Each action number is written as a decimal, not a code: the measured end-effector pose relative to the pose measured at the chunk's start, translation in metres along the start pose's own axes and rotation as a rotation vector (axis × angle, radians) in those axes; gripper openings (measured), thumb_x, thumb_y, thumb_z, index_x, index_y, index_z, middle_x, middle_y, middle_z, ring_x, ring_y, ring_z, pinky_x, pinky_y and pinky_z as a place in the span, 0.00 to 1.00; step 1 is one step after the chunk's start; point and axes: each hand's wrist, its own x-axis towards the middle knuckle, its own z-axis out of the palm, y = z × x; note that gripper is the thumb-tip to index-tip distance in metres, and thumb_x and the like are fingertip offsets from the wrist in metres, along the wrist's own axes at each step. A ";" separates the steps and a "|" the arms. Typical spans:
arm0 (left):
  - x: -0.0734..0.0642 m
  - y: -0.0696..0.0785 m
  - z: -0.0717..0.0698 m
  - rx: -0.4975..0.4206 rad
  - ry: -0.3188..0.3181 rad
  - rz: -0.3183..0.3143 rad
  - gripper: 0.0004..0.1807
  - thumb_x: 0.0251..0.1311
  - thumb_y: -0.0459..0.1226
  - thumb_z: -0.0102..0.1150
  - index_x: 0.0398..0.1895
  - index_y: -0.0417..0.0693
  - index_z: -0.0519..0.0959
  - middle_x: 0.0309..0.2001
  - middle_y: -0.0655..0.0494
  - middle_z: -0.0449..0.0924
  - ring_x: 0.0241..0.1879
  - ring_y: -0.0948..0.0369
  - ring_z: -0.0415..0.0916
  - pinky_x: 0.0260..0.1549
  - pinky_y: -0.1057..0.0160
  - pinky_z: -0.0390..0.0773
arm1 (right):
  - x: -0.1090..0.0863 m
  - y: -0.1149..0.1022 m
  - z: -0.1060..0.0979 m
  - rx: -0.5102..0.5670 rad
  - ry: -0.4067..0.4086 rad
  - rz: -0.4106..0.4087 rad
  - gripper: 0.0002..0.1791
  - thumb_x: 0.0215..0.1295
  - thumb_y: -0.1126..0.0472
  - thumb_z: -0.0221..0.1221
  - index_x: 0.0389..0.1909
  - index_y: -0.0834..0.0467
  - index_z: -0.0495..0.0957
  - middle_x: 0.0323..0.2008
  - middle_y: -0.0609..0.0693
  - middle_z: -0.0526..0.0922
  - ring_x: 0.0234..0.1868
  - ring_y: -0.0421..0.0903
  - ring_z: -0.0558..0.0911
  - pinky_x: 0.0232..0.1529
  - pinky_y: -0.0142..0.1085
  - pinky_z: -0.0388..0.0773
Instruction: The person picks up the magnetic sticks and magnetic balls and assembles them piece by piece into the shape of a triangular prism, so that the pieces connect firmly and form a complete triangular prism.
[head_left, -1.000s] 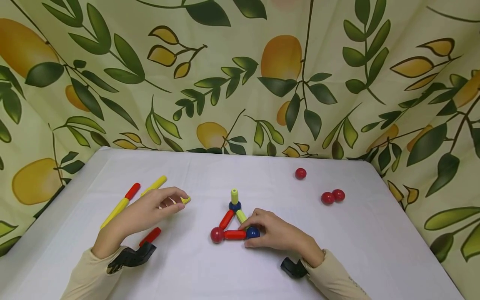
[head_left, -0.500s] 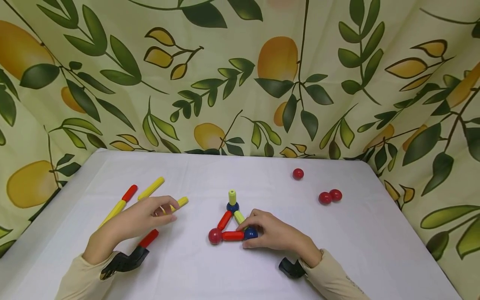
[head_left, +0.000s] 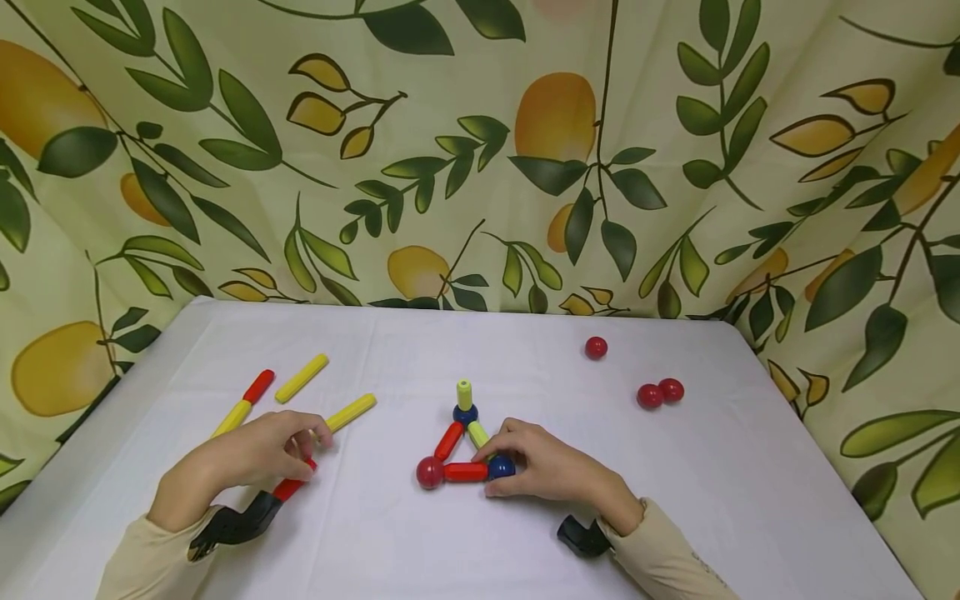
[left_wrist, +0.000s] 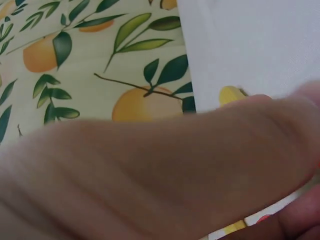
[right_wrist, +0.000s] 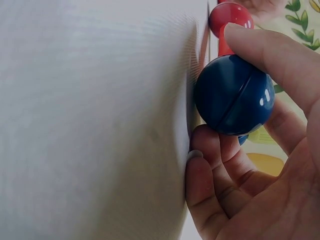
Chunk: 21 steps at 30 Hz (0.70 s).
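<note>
My right hand (head_left: 543, 462) grips a blue ball (right_wrist: 234, 95) between thumb and fingers. This ball is one corner of a triangle lying on the table, with a red ball (head_left: 430, 472) and a second blue ball (head_left: 465, 415) at the others. Two red rods (head_left: 466, 472) and a light green rod (head_left: 477, 433) form its sides, and another light green rod (head_left: 464, 394) stands upright on the far ball. Over at the left, my left hand (head_left: 258, 454) has loosely bent fingers right at a short red rod (head_left: 287, 489), partly hiding it. A yellow rod (head_left: 352, 411) lies just beyond the fingertips.
Another yellow rod (head_left: 302, 378) lies farther back on the left, beside a red rod (head_left: 258, 387) end to end with a yellow one (head_left: 232, 418). Three red balls (head_left: 596, 347) are at the back right. A patterned curtain (head_left: 450, 167) hangs behind the white-covered table (head_left: 420, 550).
My left hand has moved back toward me and leftward, from over the yellow rod to the short red rod, leaving the yellow rod on the table. My right hand stays at the blue ball.
</note>
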 end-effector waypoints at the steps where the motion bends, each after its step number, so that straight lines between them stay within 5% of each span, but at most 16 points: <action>1: 0.000 0.000 0.000 0.003 -0.001 -0.016 0.17 0.52 0.31 0.72 0.45 0.49 0.79 0.33 0.54 0.76 0.34 0.58 0.72 0.33 0.61 0.74 | 0.000 0.000 0.000 0.002 0.000 0.004 0.18 0.55 0.51 0.72 0.49 0.44 0.85 0.36 0.44 0.74 0.40 0.42 0.73 0.34 0.28 0.72; 6: 0.003 0.000 0.004 0.011 -0.009 -0.041 0.15 0.53 0.28 0.69 0.42 0.51 0.80 0.33 0.54 0.74 0.33 0.57 0.70 0.30 0.61 0.75 | 0.000 -0.001 0.000 0.010 -0.003 0.011 0.18 0.55 0.51 0.72 0.49 0.44 0.85 0.36 0.44 0.73 0.40 0.43 0.73 0.34 0.29 0.72; 13: 0.009 0.001 0.011 -0.046 -0.003 0.114 0.13 0.55 0.28 0.67 0.42 0.48 0.80 0.33 0.56 0.76 0.33 0.58 0.72 0.28 0.68 0.75 | 0.000 -0.002 -0.001 0.003 -0.004 0.001 0.18 0.56 0.51 0.72 0.49 0.44 0.85 0.35 0.44 0.73 0.40 0.43 0.72 0.34 0.29 0.71; 21: 0.010 0.004 0.013 0.015 0.027 0.042 0.16 0.49 0.30 0.74 0.41 0.47 0.80 0.31 0.56 0.75 0.33 0.59 0.71 0.29 0.67 0.74 | -0.001 0.000 -0.001 0.005 -0.004 -0.003 0.18 0.56 0.50 0.72 0.49 0.43 0.85 0.36 0.44 0.73 0.40 0.43 0.72 0.35 0.29 0.70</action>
